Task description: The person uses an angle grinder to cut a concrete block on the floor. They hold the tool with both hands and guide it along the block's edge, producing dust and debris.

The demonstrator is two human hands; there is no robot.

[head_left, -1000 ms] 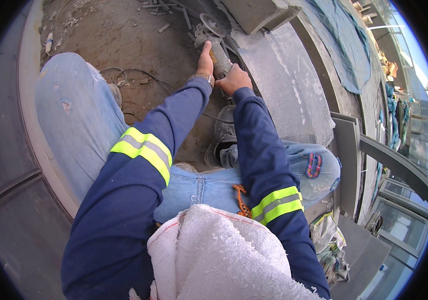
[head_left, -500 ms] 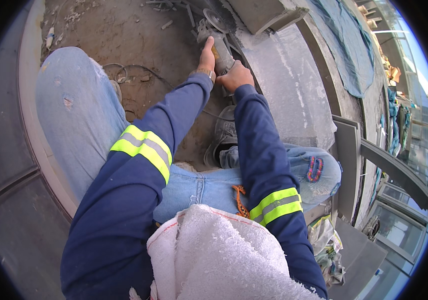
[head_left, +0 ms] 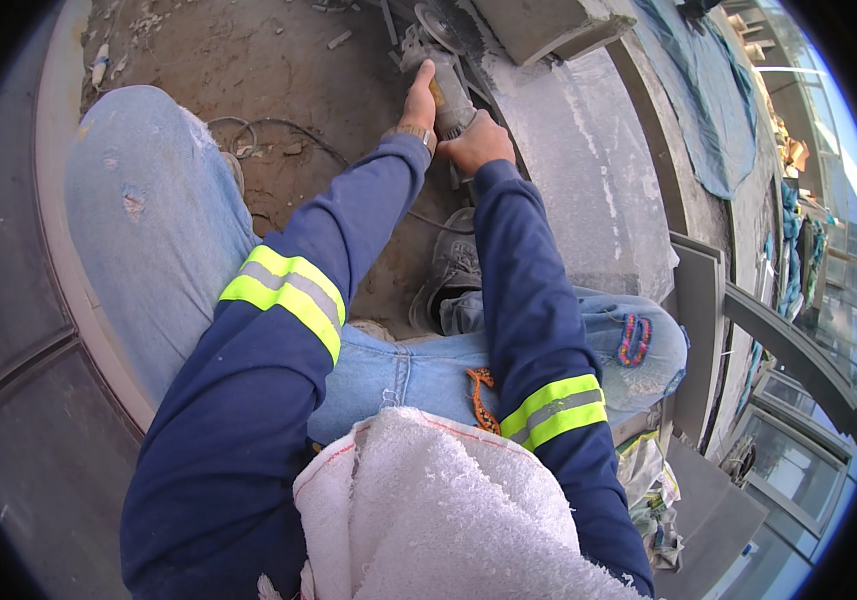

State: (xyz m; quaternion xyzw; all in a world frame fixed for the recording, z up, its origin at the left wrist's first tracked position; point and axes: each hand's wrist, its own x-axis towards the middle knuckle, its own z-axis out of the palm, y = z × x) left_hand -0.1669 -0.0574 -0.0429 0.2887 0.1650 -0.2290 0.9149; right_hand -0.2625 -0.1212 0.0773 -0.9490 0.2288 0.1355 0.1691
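Note:
An angle grinder with a grey body and round disc guard sits at the top centre, against the edge of a grey stone slab. My left hand grips the grinder's front part, thumb up along it. My right hand is closed around the grinder's rear body. Both arms wear dark blue sleeves with yellow reflective bands. The disc itself is partly hidden by the guard and my fingers.
My knees in light blue jeans flank the arms, with a grey shoe below. A black cable loops over the dusty ground. A white towel hangs under my chin. A concrete block lies beyond the slab; glass panels stand at right.
Both hands and the grinder have shifted slightly up and away from me along the slab's edge. My grip has stayed the same.

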